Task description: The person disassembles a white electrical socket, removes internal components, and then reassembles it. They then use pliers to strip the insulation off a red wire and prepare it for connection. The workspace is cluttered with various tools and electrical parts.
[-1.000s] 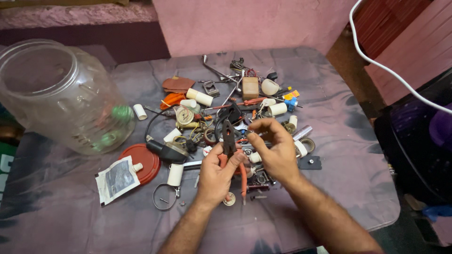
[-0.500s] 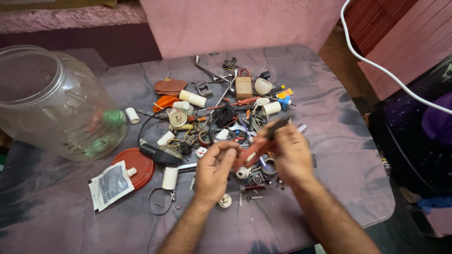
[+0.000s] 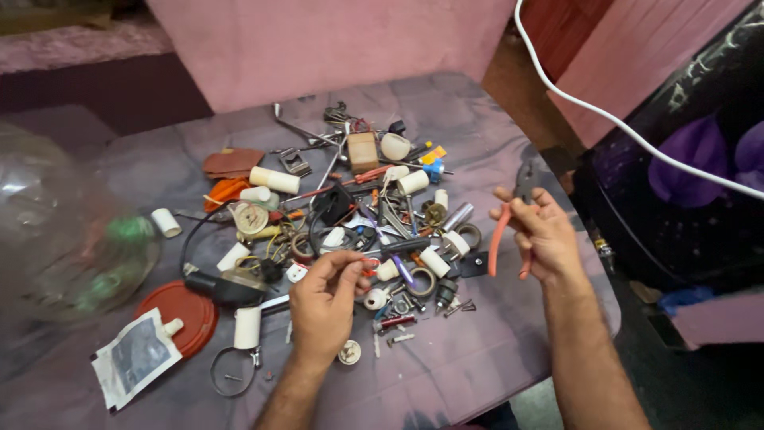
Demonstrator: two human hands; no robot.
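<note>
Right hand [image 3: 543, 235] is closed around a pair of orange-handled pliers [image 3: 509, 231], held in the air off the right edge of the parts pile [image 3: 358, 215], above the table [image 3: 493, 350] near its right rim. Pliers' long axis runs roughly top to bottom in the view: dark jaws poke out above the fingers, the two orange handles hang below the palm, tilted slightly toward the pile. Left hand [image 3: 325, 299] sits at the pile's near edge, fingers pinched on something small with a bit of red showing; can't tell what it is. So left hand is the one touching the pile; right hand with the pliers is clear of it, to the right and slightly farther back. Between the two hands, along the pile's near-right edge: a purple-handled screwdriver [image 3: 398, 267], white cylindrical plugs [image 3: 434, 261], a grey ring [image 3: 422, 280], loose screws [image 3: 461, 306]. These lie directly on the line from pliers to left hand. Left of the pile: a red round lid [image 3: 187, 310] flat on the table, a small printed packet [image 3: 135, 362] just in front of it, and a big clear plastic jar [image 3: 68, 239] lying beyond that, blurred. Far side of the pile: a tan box-shaped part [image 3: 363, 150], a brown leather piece [image 3: 232, 163]. White cable [image 3: 605, 111] crosses the dark unit well right of the pile, off the table.
</note>
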